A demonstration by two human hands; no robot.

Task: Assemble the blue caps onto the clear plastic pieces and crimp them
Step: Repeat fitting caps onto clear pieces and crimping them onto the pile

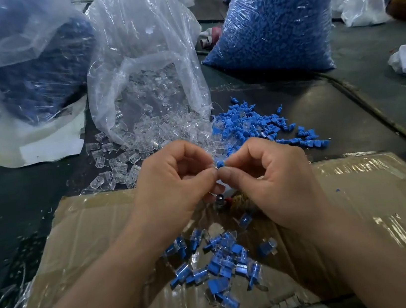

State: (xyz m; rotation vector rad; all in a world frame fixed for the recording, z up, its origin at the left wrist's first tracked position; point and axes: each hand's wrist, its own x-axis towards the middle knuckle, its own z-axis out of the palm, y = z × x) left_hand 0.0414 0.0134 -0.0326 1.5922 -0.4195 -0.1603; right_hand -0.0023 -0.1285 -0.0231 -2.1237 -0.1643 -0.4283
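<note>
We've got both hands meeting fingertip to fingertip above the cardboard (359,197). Our right hand (271,183) pinches a blue cap (220,163), and our left hand (175,184) pinches a clear piece (214,169) against it, mostly hidden. The assembled pieces (222,263) lie between our wrists. Past the cardboard's far edge, loose clear pieces (117,165) sit left and loose blue caps (258,125) right. Bare cardboard stretches either side of us.
</note>
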